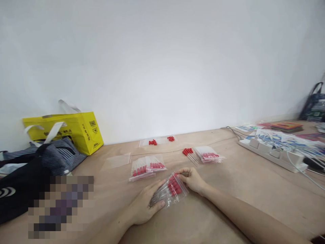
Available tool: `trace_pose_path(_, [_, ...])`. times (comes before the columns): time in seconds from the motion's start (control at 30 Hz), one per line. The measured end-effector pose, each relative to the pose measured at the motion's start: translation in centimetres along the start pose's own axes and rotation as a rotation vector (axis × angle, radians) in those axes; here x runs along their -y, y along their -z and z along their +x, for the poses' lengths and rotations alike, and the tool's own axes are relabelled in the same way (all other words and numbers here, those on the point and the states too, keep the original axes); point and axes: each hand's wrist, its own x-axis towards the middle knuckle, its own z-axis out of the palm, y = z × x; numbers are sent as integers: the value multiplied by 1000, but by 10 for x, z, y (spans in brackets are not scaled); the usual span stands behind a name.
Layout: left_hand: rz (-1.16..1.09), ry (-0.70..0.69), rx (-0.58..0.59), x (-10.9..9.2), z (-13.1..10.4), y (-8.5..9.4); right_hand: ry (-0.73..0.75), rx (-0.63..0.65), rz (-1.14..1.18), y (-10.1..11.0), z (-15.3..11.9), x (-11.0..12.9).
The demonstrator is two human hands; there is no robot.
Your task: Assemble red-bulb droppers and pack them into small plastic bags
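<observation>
A clear zip bag (pixel 181 195) of droppers with red bulbs (pixel 174 185) lies tilted between my hands, low in the middle of the head view. My left hand (pixel 143 205) grips its left end, thumb in front, where the thin clear stems are. At the bag's upper right edge, by the zip strip, the fingers of my right hand (pixel 194 181) pinch the plastic. Just beyond are filled bags (pixel 139 169) with red bulbs showing. Several loose droppers (pixel 191 156) lie beside another stack of filled bags (pixel 208 155) to the right.
Flat clear bags (pixel 119 160) lie at left. More red-bulbed droppers (pixel 152 142) rest near the wall. A yellow bag (pixel 86 132) and striped cloth bag (pixel 63 152) stand at left. On the right are a white power strip (pixel 269 152) with cables and stacked papers (pixel 286 125).
</observation>
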Motion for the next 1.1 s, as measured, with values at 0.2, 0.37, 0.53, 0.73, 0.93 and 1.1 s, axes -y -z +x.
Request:
trace_pose_path(0.2, [-19, -8, -10, 1, -1, 0, -16, 87, -13, -1, 7, 1])
trace_pose_path(0.37, [-15, -17, 10, -4, -1, 1, 9, 42, -11, -7, 16, -5])
trace_pose_path(0.53, [-1, -7, -2, -6, -1, 1, 56, -121, -54, -8, 22, -13])
trace_pose_path(0.73, [-4, -68, 4, -1, 1, 0, -33, 245, -97, 4, 19, 3])
trace_pose_path(0.93, [-13, -24, -40, -2, 3, 0, -130, 395, -173, 26, 12, 17])
trace_pose_path(1.1, [-68, -13, -67, -4, 3, 1, 36, 278, -277, 28, 6, 8])
